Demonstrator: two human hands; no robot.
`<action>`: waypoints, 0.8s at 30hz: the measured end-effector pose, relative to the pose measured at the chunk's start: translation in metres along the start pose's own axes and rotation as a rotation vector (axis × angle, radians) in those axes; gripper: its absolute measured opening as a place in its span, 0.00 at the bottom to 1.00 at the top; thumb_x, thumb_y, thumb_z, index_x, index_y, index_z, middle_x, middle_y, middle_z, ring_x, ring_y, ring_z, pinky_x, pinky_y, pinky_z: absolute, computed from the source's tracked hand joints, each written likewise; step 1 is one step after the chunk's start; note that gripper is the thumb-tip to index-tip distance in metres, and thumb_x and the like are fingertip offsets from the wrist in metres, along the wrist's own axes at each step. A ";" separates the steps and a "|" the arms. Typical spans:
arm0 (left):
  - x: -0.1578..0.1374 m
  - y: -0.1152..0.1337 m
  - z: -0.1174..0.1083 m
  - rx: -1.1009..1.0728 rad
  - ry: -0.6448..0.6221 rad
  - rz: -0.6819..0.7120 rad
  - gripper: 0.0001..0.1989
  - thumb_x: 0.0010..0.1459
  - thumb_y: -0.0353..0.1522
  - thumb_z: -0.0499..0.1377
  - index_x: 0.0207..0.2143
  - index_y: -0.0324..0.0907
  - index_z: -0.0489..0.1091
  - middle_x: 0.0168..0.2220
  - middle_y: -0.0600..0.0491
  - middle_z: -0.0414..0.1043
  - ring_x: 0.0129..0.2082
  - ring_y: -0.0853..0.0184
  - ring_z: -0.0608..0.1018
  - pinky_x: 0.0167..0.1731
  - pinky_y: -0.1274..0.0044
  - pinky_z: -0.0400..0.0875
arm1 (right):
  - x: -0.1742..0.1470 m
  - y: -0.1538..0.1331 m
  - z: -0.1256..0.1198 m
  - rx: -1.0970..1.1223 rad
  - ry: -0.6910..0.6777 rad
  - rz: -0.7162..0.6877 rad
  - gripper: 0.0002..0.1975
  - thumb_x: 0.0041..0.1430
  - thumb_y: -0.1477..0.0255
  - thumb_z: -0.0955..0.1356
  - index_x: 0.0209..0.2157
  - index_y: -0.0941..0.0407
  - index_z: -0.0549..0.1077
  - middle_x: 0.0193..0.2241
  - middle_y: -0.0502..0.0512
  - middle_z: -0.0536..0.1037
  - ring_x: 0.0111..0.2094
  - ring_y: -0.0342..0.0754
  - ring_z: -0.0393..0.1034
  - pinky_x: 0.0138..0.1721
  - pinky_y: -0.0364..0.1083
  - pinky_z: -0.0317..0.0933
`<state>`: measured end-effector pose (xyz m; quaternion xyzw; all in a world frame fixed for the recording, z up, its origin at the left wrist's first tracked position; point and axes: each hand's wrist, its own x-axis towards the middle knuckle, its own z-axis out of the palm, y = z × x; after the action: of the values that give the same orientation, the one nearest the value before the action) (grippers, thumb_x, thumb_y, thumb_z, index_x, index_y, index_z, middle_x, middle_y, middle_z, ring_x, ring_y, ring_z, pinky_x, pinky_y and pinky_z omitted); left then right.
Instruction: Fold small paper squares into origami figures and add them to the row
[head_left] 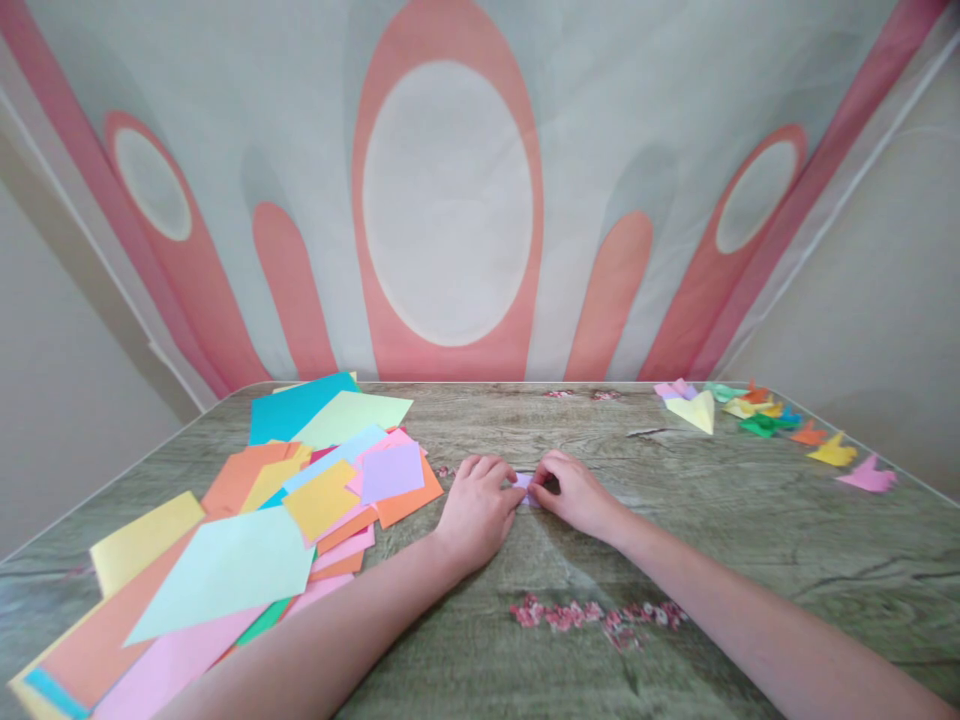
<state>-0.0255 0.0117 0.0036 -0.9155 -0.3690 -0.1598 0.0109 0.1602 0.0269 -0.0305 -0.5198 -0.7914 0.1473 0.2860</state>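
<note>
A small piece of light purple paper [523, 487] lies on the table between my two hands, mostly covered by fingers. My left hand [480, 505] rests at its left side, fingers curled and thumb on the paper. From the right, my right hand [574, 490] pinches the paper's edge between thumb and fingertips. How the paper is folded is hidden. Just left of my left hand, a flat purple square [392, 472] tops a spread of coloured sheets.
Loose coloured paper, including a pale green sheet [225, 570] and a teal sheet [289, 410], covers the table's left side. Several small folded paper figures, such as a pink one [868, 475] and a cream one [694, 411], stand along the right edge. A patterned cloth [450, 200] hangs behind the wood-grain table [750, 540].
</note>
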 end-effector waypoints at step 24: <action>0.000 0.006 -0.003 0.206 -0.117 0.100 0.13 0.58 0.30 0.51 0.44 0.40 0.69 0.42 0.45 0.67 0.52 0.57 0.61 0.53 0.64 0.50 | -0.008 0.003 0.004 -0.103 0.068 0.043 0.13 0.51 0.70 0.67 0.40 0.54 0.67 0.42 0.55 0.68 0.46 0.52 0.59 0.47 0.52 0.52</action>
<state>-0.0224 0.0066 0.0069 -0.9345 -0.3374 -0.0666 0.0914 0.1622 0.0216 -0.0375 -0.5555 -0.7763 0.0948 0.2824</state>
